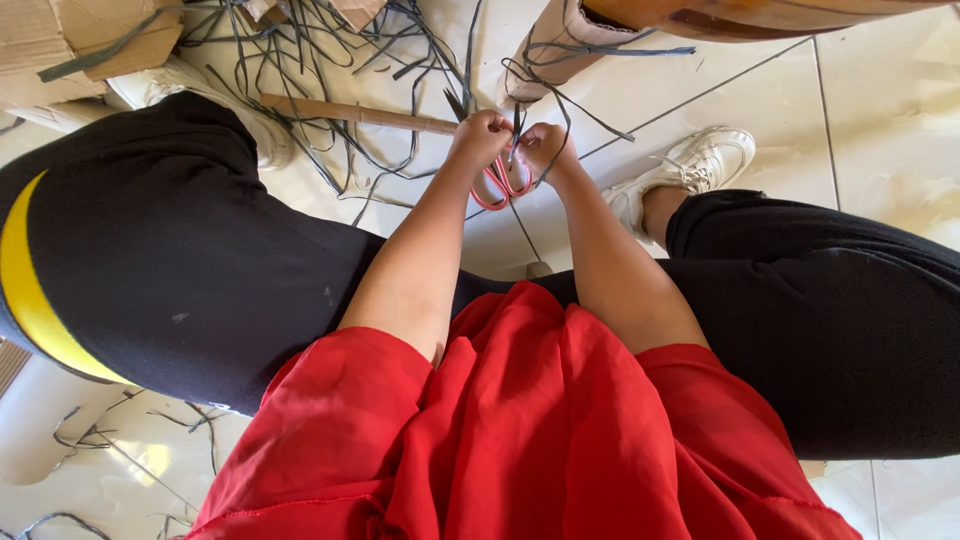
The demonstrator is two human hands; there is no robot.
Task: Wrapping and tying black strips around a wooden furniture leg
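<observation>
I sit with knees apart, looking down past a red blouse and black trousers. My left hand [480,137] and my right hand [543,148] meet low over the tiled floor. Between them are scissors with red handles [503,183]; the handle loops hang below my fingers, and the left hand grips them. A thin dark strip [516,125] runs up between both hands, pinched by the right hand. Beyond the hands lies a long cardboard stick [350,111].
Many dark thin strips [310,60] lie tangled on the white tiles at the top. Cardboard pieces [70,40] sit top left, a cardboard tube [555,45] and a wooden piece [760,15] top right. My white shoe [690,165] rests at right.
</observation>
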